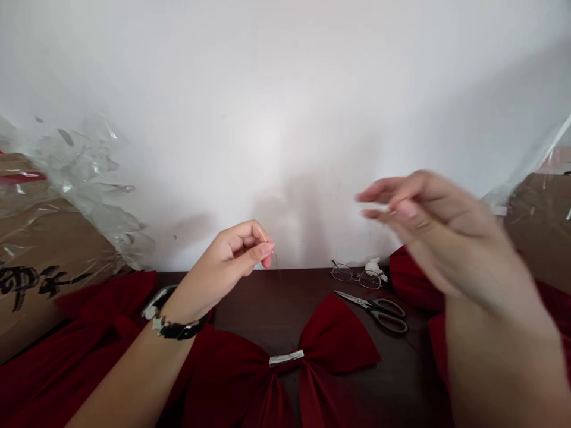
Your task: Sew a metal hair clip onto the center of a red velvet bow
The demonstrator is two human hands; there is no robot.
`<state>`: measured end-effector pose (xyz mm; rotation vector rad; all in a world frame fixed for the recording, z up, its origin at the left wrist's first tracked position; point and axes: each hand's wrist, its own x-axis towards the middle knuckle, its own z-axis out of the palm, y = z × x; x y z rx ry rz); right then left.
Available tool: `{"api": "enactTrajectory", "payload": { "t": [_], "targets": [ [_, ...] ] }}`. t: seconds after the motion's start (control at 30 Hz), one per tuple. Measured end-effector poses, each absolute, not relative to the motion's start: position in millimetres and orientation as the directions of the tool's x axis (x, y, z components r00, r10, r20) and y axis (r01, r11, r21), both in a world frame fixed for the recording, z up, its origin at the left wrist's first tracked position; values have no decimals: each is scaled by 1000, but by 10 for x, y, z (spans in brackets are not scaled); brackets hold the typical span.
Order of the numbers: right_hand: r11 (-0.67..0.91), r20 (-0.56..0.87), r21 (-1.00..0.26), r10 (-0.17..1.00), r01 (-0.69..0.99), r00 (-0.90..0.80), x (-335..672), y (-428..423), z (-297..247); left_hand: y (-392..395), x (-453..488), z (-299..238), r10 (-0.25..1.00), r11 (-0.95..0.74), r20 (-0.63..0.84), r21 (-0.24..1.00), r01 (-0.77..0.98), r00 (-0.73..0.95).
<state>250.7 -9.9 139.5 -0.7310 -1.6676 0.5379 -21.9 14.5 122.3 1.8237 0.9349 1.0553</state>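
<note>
My left hand hangs above the table's far edge, pinching a thin sewing needle between thumb and forefinger. A black and silver bracelet circles that wrist. My right hand is blurred by motion at about the same height, its fingertips pointing left. Whether those fingers hold anything is hidden by the blur. Below and between my hands lies a dark red fabric bow with a silver band across its middle.
Black-handled scissors and wire glasses lie on the dark wooden table. More red bows are heaped at the left. Plastic-wrapped cardboard boxes stand at both sides, against a white wall.
</note>
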Motion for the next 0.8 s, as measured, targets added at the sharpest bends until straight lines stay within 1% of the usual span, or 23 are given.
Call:
{"api": "enactTrajectory", "payload": {
  "t": [0.03,0.07,0.1,0.13,0.2,0.3,0.4,0.5,0.6,0.7,0.8],
  "targets": [
    [667,641,-741,737,77,-215,2411,-90,1357,93,-188,1227,865,-397,297,898,190,404],
    [604,582,-796,747,-38,-322,2305,-78,1317,48,-168,1234,856,-400,296,898,183,423],
    [504,514,-851,743,-146,-429,2198,-64,1277,11,-154,1244,849,-407,298,896,179,436],
    [400,457,-889,734,-225,-502,2097,-50,1238,-20,-144,1254,843,-415,304,893,176,443],
    [242,390,-915,739,-324,-549,1932,-27,1172,-63,-134,1273,833,-437,324,883,173,448],
    [133,349,-906,772,-402,-531,1796,-24,1104,-101,-128,1287,821,-471,360,866,169,443],
    [99,336,-906,759,-411,-558,1748,-59,1073,-122,-129,1289,808,-493,389,857,147,444],
    [98,332,-913,740,-395,-585,1731,-104,1070,-125,-130,1289,790,-500,401,859,110,464],
    [69,324,-907,744,-415,-584,1718,-141,1084,-113,-129,1289,786,-511,408,852,115,465],
    [112,328,-910,781,-399,-531,1738,-179,1123,-100,-131,1285,788,-490,395,867,93,472],
    [218,372,-898,841,-383,-394,1864,-213,1193,-88,-154,1287,797,-390,345,921,-14,495]
  ]
}}
